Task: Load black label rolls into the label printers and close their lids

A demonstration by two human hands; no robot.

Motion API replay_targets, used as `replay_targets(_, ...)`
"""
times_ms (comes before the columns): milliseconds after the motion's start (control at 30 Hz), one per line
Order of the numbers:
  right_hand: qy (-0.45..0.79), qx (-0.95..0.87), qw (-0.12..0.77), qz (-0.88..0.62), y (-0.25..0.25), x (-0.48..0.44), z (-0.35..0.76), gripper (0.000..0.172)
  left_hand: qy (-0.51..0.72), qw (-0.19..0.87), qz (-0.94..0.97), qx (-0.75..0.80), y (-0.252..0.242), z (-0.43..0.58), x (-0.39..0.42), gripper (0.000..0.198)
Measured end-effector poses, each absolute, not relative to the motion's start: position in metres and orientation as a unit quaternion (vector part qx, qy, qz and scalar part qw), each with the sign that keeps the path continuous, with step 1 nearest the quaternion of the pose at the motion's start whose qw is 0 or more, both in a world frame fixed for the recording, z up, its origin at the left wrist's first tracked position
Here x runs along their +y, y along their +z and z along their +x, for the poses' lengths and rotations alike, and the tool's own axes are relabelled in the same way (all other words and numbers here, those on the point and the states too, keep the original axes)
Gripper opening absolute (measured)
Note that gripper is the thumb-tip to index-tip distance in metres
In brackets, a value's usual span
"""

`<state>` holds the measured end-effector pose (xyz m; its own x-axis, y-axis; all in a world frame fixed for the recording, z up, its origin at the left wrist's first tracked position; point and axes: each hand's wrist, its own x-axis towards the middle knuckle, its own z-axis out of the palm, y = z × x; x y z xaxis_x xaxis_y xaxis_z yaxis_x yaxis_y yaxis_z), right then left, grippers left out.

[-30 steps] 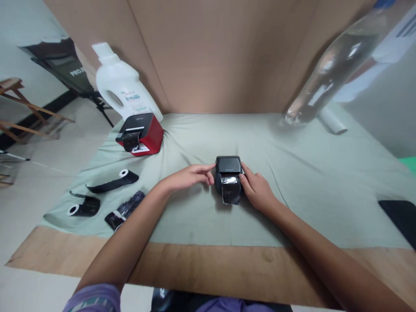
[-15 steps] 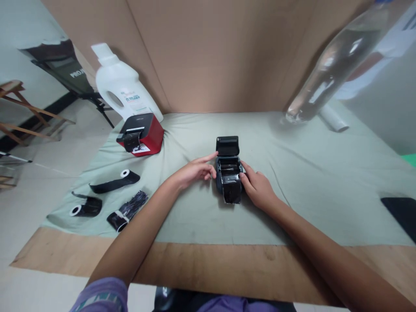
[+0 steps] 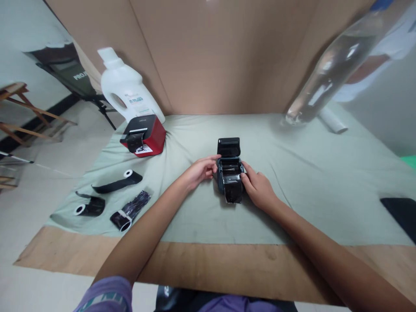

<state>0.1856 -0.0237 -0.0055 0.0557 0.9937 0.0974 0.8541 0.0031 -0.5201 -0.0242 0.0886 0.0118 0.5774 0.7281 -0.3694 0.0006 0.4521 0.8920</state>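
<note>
Risk: the small black printer (image 3: 230, 173) sits mid-desk on loose green cloth (image 3: 201, 208), so an uneven push could skid it. The raised lid (image 3: 229, 146) could drop onto a fingertip. Right hand (image 3: 258, 187): grip closed on its right side. Left hand (image 3: 198, 170): curled fingertips only touch the left side and hold nothing. Glossy black strip (image 3: 233, 194) hangs out the front.

The small black plastic printer (image 3: 229, 170) looks matt, with glossy black film (image 3: 233, 194) at its 6 o'clock side; the pale green cloth (image 3: 308, 173) is matt, creased.
</note>
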Motion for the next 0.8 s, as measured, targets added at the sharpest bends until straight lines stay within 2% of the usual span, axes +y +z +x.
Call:
replay_targets(100,0.156,-0.669,0.229,-0.690,-0.005,-0.024,0.186,0.062,0.252,0.686,0.543,0.413,0.016,-0.022,0.085,0.057)
replay_targets(200,0.158,-0.670,0.231,-0.687,-0.006,-0.024,0.186,0.061,0.220,0.473,0.733,0.437,0.033,-0.015,0.084,0.039)
replay_targets(267,0.157,-0.672,0.231,-0.686,-0.006,-0.023,0.186,0.061,0.145,0.313,0.828,0.442,0.049,-0.003,0.089,0.020)
replay_targets(333,0.154,-0.672,0.225,-0.689,-0.006,-0.023,0.186,0.061,0.057,0.230,0.866,0.440,0.065,0.014,0.097,0.009)
replay_targets(433,0.147,-0.671,0.211,-0.695,-0.005,-0.024,0.186,0.061,-0.044,0.214,0.890,0.400,0.082,0.042,0.106,0.011)
replay_targets(533,0.142,-0.675,0.204,-0.694,-0.004,-0.025,0.186,0.060,-0.088,0.182,0.898,0.390,0.086,0.064,0.104,0.016)
replay_targets(800,0.160,-0.675,0.195,-0.693,-0.003,-0.025,0.188,0.058,-0.002,0.142,0.898,0.416,0.093,0.046,0.088,0.010)
